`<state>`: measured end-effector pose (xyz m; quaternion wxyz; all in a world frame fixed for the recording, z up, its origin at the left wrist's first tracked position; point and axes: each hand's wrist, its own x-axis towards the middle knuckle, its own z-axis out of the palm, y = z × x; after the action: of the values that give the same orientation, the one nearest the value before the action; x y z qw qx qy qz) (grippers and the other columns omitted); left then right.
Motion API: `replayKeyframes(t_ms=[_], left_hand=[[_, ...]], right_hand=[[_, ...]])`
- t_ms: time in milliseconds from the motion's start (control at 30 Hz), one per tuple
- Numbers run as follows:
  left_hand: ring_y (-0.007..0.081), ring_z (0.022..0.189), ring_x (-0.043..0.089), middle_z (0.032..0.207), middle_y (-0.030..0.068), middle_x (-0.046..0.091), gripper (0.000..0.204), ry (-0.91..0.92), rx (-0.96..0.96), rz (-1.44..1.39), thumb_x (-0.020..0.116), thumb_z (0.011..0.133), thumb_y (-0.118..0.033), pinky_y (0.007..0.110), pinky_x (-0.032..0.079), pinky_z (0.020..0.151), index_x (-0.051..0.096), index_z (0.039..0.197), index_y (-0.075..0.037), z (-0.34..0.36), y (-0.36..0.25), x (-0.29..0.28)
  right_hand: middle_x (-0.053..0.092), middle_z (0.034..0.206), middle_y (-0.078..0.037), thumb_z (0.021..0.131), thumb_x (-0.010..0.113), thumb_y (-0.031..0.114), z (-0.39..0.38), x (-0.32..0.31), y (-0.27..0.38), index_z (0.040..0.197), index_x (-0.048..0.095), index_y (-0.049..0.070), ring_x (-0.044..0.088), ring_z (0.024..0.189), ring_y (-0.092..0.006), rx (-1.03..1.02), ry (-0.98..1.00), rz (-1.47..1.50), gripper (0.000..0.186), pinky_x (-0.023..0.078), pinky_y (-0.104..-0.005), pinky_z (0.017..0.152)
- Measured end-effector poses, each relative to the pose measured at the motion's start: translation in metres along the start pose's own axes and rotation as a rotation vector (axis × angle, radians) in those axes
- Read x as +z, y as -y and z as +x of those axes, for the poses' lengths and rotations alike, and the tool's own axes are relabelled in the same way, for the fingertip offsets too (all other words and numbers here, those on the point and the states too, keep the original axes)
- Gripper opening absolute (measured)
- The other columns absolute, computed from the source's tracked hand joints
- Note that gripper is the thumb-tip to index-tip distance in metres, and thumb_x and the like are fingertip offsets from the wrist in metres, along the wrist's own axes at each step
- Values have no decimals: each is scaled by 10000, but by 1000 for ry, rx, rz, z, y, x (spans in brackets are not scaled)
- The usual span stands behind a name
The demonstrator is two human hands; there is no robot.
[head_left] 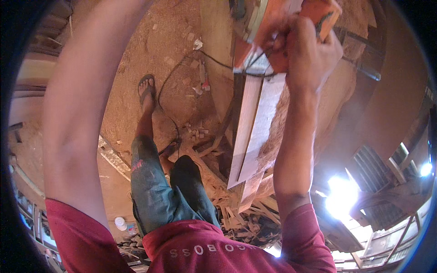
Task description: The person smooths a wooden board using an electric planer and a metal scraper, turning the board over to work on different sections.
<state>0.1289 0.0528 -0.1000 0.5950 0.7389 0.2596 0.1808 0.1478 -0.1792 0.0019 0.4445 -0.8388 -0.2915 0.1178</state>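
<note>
My right hand (309,52) is at the top, right of centre, closed around the grip of an orange power tool (321,11). Its fingers are partly blurred, and the tool's upper part runs past the frame edge, so its exact kind is unclear. A pale wooden board (266,109) lies below the tool, running down toward my body along a workbench. My left arm (75,118) stretches up past the top edge, which leaves the left hand out of sight.
A black cord (166,84) loops over the brown dirt floor (129,54), near my sandalled foot (146,88). Sawdust (280,132) covers the bench right of the board. Wood scraps (246,220) pile up beside my legs, and a white cup (120,223) sits at lower left.
</note>
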Motion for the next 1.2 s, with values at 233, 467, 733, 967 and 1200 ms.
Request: replayKeyframes(t_ms=[233,467,733,967,1200], left_hand=[[207,1009,614,1075,131,636,742,54,-29,-253,905,667,-401,349,511,870,551,1203,-30,-170,-7,60],[355,1134,510,1157,164,520,732,88,-152,-17,912,583,-367,444,417,1006,594,1177,-80,-473,-46,140],[336,1170,504,1133,124,560,751,66,-193,-17,899,563,-468,437,415,1011,607,1133,-76,-532,-48,165],[321,1089,560,1127,121,574,757,62,-194,-21,910,561,-430,411,437,982,596,1152,-77,-405,-40,124],[300,1072,574,1116,123,577,767,49,-190,13,927,563,-383,394,464,943,587,1183,-85,-265,-30,82]], right_hand=[[596,632,-29,769,703,132,-176,-56,-8,733,619,25,560,563,-88,113,-65,-285,140,437,-266,501],[643,718,-51,745,735,168,-471,-165,-16,968,689,14,622,638,-196,326,141,-497,274,518,-352,647],[657,661,-64,727,671,55,-540,-187,-34,920,673,-80,649,596,-154,376,110,-257,235,532,-294,597],[640,679,-83,780,665,39,-414,-140,-29,1006,616,-103,624,581,-147,361,90,-123,271,522,-280,577],[632,711,-67,745,689,33,-283,-99,-27,944,625,-58,611,618,-145,329,76,-109,227,492,-278,570]])
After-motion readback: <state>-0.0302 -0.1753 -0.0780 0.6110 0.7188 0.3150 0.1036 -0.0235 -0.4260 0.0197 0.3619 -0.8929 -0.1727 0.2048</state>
